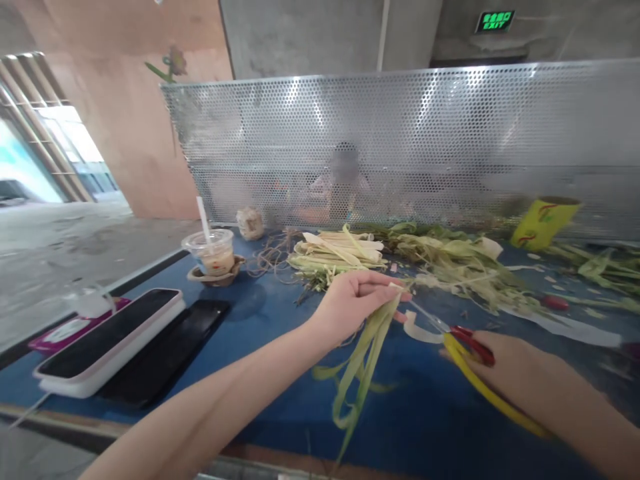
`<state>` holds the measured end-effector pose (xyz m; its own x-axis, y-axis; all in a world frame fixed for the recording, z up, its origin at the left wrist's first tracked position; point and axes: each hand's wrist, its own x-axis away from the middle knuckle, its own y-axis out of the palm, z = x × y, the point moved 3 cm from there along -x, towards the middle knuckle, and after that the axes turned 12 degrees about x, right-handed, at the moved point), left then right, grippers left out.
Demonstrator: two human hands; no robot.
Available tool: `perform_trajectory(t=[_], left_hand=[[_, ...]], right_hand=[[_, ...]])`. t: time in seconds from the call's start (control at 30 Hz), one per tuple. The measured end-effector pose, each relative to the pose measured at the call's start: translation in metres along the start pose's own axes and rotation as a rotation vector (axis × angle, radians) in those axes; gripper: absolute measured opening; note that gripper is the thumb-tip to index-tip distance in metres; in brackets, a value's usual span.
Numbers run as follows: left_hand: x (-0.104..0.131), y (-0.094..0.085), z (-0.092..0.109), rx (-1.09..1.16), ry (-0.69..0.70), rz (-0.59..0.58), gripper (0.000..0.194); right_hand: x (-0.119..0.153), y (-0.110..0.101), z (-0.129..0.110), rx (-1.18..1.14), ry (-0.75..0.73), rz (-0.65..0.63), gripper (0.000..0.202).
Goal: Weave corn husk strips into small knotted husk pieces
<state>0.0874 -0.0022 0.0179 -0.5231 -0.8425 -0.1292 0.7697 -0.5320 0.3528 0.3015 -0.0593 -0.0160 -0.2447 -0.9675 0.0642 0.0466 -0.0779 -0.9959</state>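
My left hand point(357, 300) is closed, its thumb and fingers pinching a bunch of long pale-green leaves point(367, 363) that droops over the blue tabletop. From the right, my right hand point(510, 363) grips scissors point(467, 360) with red and yellow handles. Their blades point at the pinched end of the leaves, close to my left fingertips; whether they touch it I cannot tell. A curled pale strip point(420, 331) lies between the two hands. Behind my left hand rests a stack of pale, trimmed stalks point(340, 252).
Loose leaves point(445, 260) spread along the back right, near a yellow container point(545, 223). At left are a drink cup point(213, 253) with a straw, a phone-like device point(113, 340) and a black slab point(167, 350). A perforated metal screen point(400, 133) bounds the back; a person sits beyond it.
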Motion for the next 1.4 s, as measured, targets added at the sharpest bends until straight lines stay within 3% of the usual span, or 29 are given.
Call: perform_trajectory(t=[0.13,0.23,0.37,0.43,0.5,0.57,0.63,0.7,0.8,0.9,1.03,1.23,1.4], left_hand=[[0.016,-0.032,0.015,0.114,0.095,0.134,0.021],[0.022,-0.05,0.02,0.158,0.133,0.201,0.02],[0.026,-0.06,0.02,0.183,0.186,0.235,0.019],[0.028,-0.057,0.021,0.181,0.223,0.225,0.016],[0.03,-0.051,0.024,0.152,0.276,0.214,0.014],[0.032,-0.043,0.028,0.087,0.316,0.201,0.013],[0.035,-0.036,0.033,0.019,0.341,0.186,0.013],[0.036,-0.035,0.037,-0.022,0.369,0.19,0.013],[0.035,-0.044,0.043,-0.014,0.433,0.243,0.013],[0.032,-0.062,0.051,0.072,0.505,0.33,0.012],[0.031,-0.079,0.062,0.145,0.605,0.428,0.013],[0.032,-0.093,0.067,0.187,0.632,0.486,0.013],[0.034,-0.113,0.078,0.183,0.758,0.581,0.012]], right_hand=[[0.006,0.005,-0.035,0.027,-0.088,-0.11,0.045],[0.003,0.017,-0.044,0.016,-0.154,-0.121,0.036],[-0.006,0.024,-0.035,-0.092,-0.279,0.025,0.028],[-0.006,0.01,-0.035,-0.178,-0.367,0.166,0.026],[0.0,-0.008,-0.05,-0.277,-0.452,0.185,0.02],[0.007,-0.026,-0.079,-0.521,-0.492,0.11,0.04],[0.016,-0.038,-0.12,-0.837,-0.737,-0.01,0.054],[0.022,-0.041,-0.154,-1.044,-0.84,-0.196,0.038],[0.023,-0.035,-0.179,-1.247,-0.766,-0.396,0.02],[0.024,-0.028,-0.182,-1.341,-0.698,-0.532,0.017],[0.026,-0.02,-0.181,-1.317,-0.716,-0.675,0.016],[0.022,-0.017,-0.178,-1.222,-0.833,-0.631,0.014],[0.02,-0.018,-0.173,-1.234,-0.866,-0.645,0.022]])
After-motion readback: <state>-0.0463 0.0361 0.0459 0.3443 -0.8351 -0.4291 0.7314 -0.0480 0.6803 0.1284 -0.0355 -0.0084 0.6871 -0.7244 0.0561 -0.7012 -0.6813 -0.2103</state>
